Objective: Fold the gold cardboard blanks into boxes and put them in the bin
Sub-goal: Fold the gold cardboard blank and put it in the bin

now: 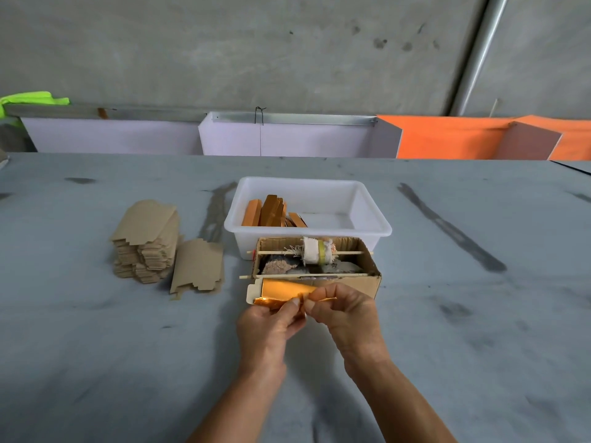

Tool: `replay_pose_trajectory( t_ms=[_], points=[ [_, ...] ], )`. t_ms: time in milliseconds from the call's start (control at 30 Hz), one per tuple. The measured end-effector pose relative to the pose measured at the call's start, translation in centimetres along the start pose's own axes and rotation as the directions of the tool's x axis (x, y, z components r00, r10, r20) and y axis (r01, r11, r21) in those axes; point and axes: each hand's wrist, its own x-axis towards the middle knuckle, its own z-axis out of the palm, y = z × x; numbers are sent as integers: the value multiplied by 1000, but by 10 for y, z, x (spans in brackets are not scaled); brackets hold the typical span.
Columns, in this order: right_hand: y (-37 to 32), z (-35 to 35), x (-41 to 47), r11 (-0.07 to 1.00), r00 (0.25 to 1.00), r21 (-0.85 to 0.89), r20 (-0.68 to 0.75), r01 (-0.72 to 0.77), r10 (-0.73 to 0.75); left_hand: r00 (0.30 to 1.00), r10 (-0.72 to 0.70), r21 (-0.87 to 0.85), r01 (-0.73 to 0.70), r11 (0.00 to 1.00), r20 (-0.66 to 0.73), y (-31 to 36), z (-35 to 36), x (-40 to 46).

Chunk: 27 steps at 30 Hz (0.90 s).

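A shiny gold cardboard blank is held above the table in front of me, partly folded, with a white flap at its left end. My left hand grips its lower edge from below. My right hand pinches its right end between thumb and fingers. Behind stands a white plastic bin with several folded gold boxes leaning in its left half. A stack of flat blanks, brown side up, lies at the left, with a few loose blanks beside it.
A brown cardboard box with sticks through it and a roll of tape on one stick sits between the bin and my hands. White and orange panels line the table's far edge against a concrete wall.
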Motion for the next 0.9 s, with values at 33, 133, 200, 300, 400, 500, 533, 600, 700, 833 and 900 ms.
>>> replay_pose_trajectory(
  t_ms=[33, 133, 200, 300, 400, 500, 533, 600, 700, 833, 900],
  points=[
    [-1, 0, -1, 1000, 1000, -15, 6, 2, -2, 1000, -2, -1, 2, 1000, 2, 0, -1, -1],
    [-2, 1, -2, 999, 1000, -53, 15, -3, 3, 1000, -8, 0, 8, 1000, -5, 2, -2, -2],
    [-2, 1, -2, 996, 1000, -93, 13, -3, 4, 1000, -10, -2, 10, 1000, -11, 2, -3, -3],
    [-3, 1, -2, 992, 1000, -121, -2, -21, 21, 1000, -9, 3, 9, 1000, -5, 2, -4, -3],
    [-3, 1, 0, 989, 999, -143, -23, -50, 47, 1000, -9, 11, 9, 1000, -3, 2, -4, -2],
    [-4, 2, 1, 982, 997, -174, -31, -72, 68, 1000, -3, 19, 3, 1000, 6, 2, -4, -2],
    [-5, 2, 1, 981, 996, -174, -33, -82, 78, 1000, 0, 15, 0, 1000, 9, 2, -5, -3],
    [-7, 2, 1, 979, 994, -178, -39, -104, 99, 1000, 5, -2, -5, 1000, 15, 3, -5, -3],
    [-10, 3, 1, 968, 991, -210, -46, -136, 129, 1000, 13, -2, -13, 1000, 24, 2, -6, -4],
    [-13, 3, 1, 959, 984, -220, -44, -176, 171, 999, 24, -9, -24, 1000, 44, 2, -9, -5],
    [-15, 3, 0, 959, 982, -209, -39, -191, 187, 998, 26, -12, -25, 1000, 64, 3, -10, -5]
  ],
)
